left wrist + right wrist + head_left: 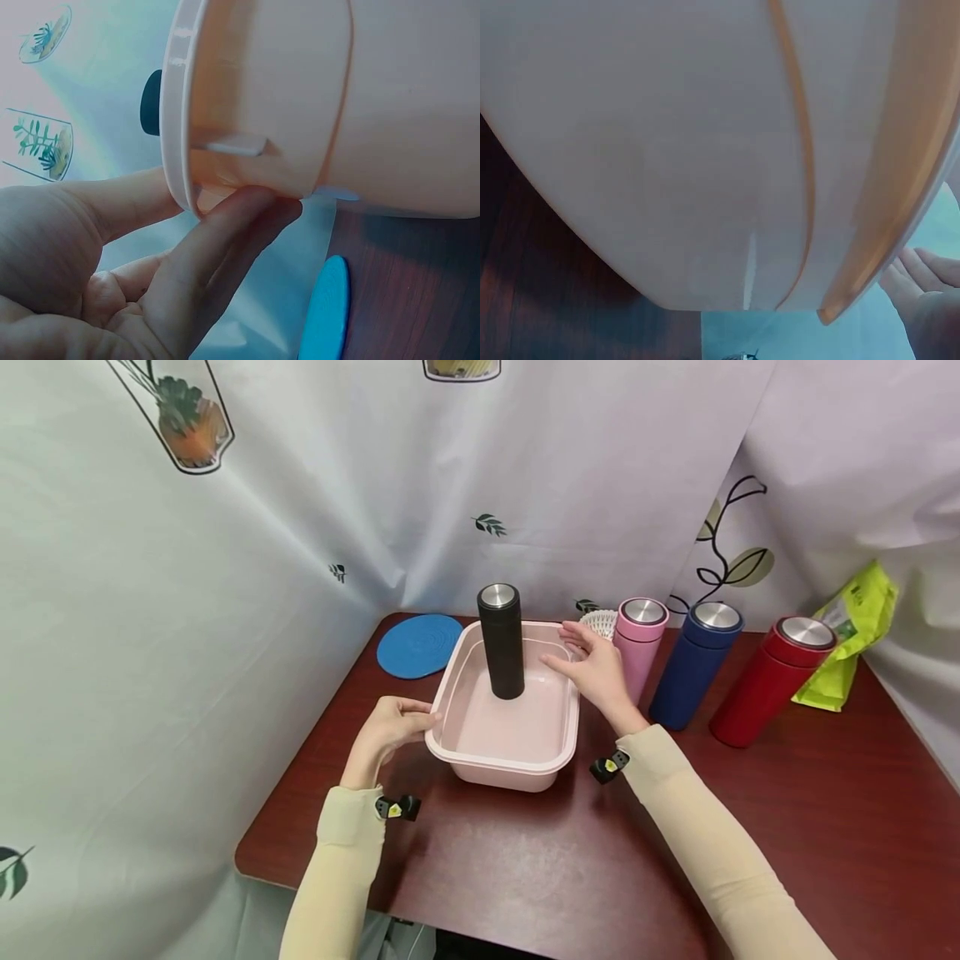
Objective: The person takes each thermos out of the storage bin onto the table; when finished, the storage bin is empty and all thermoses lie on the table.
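Note:
A pale pink plastic basin (504, 767) sits on the table. Inside it a black thermos flask (504, 647) with a silver-topped lid stands upright, towards the back. My left hand (386, 727) grips the basin's left rim; in the left wrist view its thumb lies over the rim and its fingers (217, 255) are underneath. Over the right rim, my right hand (600, 672) has its thumb spread from its fingers and holds nothing. The right wrist view is mostly filled by the basin's outer wall (667, 187), and whether the right fingers touch the rim I cannot tell.
To the right stand a pink flask (639, 643), a blue flask (693, 668) and a red flask (772, 681). A green bag (847, 635) leans behind the red one. A blue round mat (418, 646) lies back left, and a white woven basket (600, 622) is partly hidden.

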`<control>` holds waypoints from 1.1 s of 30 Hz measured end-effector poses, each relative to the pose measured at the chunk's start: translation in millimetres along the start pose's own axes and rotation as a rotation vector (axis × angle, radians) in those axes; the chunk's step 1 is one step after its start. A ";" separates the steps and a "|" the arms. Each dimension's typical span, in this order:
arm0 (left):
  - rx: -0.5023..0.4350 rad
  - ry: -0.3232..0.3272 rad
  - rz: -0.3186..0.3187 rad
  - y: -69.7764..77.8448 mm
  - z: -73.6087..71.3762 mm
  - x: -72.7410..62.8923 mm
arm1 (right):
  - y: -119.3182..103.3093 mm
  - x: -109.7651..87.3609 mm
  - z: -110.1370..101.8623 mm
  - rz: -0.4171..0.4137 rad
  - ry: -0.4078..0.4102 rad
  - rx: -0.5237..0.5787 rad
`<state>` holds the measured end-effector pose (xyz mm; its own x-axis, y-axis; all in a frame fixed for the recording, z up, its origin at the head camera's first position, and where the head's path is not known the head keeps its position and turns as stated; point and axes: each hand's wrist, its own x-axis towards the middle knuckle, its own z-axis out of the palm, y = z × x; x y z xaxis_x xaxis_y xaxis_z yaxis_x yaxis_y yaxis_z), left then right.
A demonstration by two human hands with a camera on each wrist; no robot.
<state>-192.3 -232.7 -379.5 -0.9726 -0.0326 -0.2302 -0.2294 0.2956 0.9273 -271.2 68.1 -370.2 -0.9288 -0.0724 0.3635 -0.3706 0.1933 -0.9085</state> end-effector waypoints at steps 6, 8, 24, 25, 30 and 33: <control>-0.015 0.000 0.004 -1.6 -0.1 0.1 | 17.4 10.5 4.4 0.002 -0.011 -0.017; -0.017 -0.003 0.010 -1.3 0.0 -0.4 | 17.9 12.7 4.6 0.004 -0.018 -0.013; -0.009 0.003 0.011 0.5 -0.5 -0.5 | 16.2 30.7 6.2 0.030 -0.116 -0.034; -0.005 0.004 0.010 0.3 -0.5 -0.6 | 16.8 31.4 6.6 0.031 -0.122 -0.038; -0.007 0.001 0.015 -0.3 0.1 -1.1 | 18.2 34.3 7.8 0.031 -0.143 -0.072; -0.015 0.001 0.023 -0.5 0.3 -0.9 | 17.5 35.7 8.5 0.028 -0.156 -0.093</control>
<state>-191.3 -232.6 -379.8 -0.9777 -0.0265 -0.2083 -0.2072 0.2820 0.9368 -310.8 60.6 -374.9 -0.9309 -0.2151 0.2953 -0.3492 0.2863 -0.8922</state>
